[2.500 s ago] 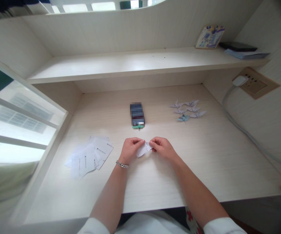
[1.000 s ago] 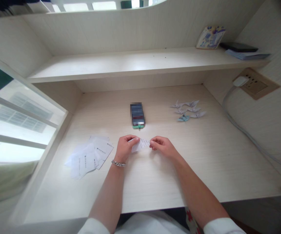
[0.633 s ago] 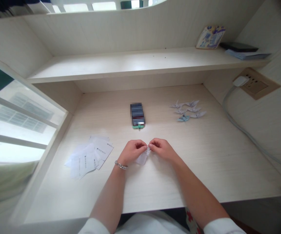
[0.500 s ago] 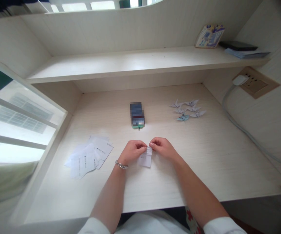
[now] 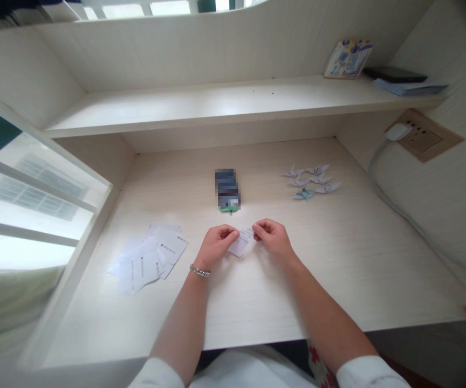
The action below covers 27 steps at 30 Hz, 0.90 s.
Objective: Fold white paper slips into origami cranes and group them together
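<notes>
Between my hands is a small folded piece of printed white paper [image 5: 240, 245], held over the desk. My left hand [image 5: 219, 242] pinches its left edge between thumb and fingers. On the other side, my right hand [image 5: 271, 236] is closed on the paper's upper right corner. The paper sits at a slant, its plain lower part hanging toward me. Left of my hands lies a loose pile of printed paper sheets [image 5: 148, 264]. Several folded paper cranes [image 5: 314, 180] stand at the back right; one of them is light blue.
A phone [image 5: 227, 188] with a blurred-out screen lies behind my hands on the desk [image 5: 358, 258]. Above, a shelf [image 5: 200, 108] holds a patterned box [image 5: 348, 59] and a dark flat object [image 5: 397, 75]. A cable [image 5: 406, 218] runs from the wall socket [image 5: 427, 137] along the right side.
Both hands have moved slightly away from me and a little further apart. The paper has turned from upright to slanted, its lower end swinging left and up.
</notes>
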### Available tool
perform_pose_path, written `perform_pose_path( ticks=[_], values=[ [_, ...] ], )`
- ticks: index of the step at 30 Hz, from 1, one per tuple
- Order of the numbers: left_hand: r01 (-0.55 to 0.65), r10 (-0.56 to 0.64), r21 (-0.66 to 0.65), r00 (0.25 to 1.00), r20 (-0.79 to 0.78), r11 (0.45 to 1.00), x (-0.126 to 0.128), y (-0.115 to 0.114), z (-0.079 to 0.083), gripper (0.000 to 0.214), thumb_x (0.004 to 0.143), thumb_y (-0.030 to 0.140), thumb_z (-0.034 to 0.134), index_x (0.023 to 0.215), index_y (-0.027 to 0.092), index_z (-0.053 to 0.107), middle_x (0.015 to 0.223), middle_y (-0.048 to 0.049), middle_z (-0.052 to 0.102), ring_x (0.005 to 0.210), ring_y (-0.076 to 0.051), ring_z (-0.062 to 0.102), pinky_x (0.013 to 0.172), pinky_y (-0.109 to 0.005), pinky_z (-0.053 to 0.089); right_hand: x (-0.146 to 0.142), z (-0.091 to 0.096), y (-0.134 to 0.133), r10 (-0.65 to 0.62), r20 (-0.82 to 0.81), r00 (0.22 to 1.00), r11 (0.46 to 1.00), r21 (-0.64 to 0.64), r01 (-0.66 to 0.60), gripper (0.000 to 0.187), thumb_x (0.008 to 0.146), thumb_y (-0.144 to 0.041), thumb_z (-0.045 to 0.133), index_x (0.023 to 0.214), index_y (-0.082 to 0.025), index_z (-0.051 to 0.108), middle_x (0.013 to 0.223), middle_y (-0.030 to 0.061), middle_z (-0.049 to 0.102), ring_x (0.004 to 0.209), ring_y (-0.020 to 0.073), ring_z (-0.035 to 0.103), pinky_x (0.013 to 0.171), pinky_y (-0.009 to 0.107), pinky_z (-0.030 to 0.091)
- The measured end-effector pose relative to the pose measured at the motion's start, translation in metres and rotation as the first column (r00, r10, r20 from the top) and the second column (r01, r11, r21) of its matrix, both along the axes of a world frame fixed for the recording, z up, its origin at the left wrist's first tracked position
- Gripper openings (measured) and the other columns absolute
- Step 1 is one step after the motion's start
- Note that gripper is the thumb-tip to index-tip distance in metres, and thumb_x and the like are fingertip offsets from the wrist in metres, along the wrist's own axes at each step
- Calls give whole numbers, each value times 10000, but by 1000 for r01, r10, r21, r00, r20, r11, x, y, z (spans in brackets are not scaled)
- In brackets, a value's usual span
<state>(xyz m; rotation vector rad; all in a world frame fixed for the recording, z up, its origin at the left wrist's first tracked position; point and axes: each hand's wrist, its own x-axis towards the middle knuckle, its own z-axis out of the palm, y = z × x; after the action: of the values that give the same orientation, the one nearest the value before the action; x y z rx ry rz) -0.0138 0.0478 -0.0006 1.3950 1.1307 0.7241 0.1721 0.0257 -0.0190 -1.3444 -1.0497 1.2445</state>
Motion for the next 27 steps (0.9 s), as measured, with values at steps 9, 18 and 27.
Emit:
perform_pose_path(
  ticks=[9, 18, 27],
  values=[
    [53, -22, 178, 985, -171, 983, -7, 3, 1, 232, 768, 362, 574, 755, 152, 672, 766, -49, 680, 716, -162, 595, 631, -240, 439, -5, 14, 1, 299, 347, 889, 947, 4, -320, 163, 775, -283, 543, 805, -166, 653, 746, 28, 665, 666, 142, 582, 603, 241, 416],
    [-12, 29, 104, 987, -155, 994, -12, 6, -2, 242, 714, 366, 604, 728, 138, 686, 690, -43, 665, 628, -146, 567, 556, -237, 409, 2, 17, 4, 391, 464, 795, 900, -12, -436, 166, 728, -195, 502, 733, -167, 665, 644, -3, 639, 588, 118, 528, 528, 215, 352],
    [-155, 160, 78, 985, -58, 985, -22, 2, 2, 288, 677, 396, 646, 741, 118, 685, 703, -63, 670, 620, -146, 567, 556, -239, 407, 5, 12, 7, 326, 213, 921, 940, 30, -340, 222, 756, -336, 562, 870, -159, 632, 748, 31, 646, 649, 143, 578, 596, 244, 426]
  ],
)
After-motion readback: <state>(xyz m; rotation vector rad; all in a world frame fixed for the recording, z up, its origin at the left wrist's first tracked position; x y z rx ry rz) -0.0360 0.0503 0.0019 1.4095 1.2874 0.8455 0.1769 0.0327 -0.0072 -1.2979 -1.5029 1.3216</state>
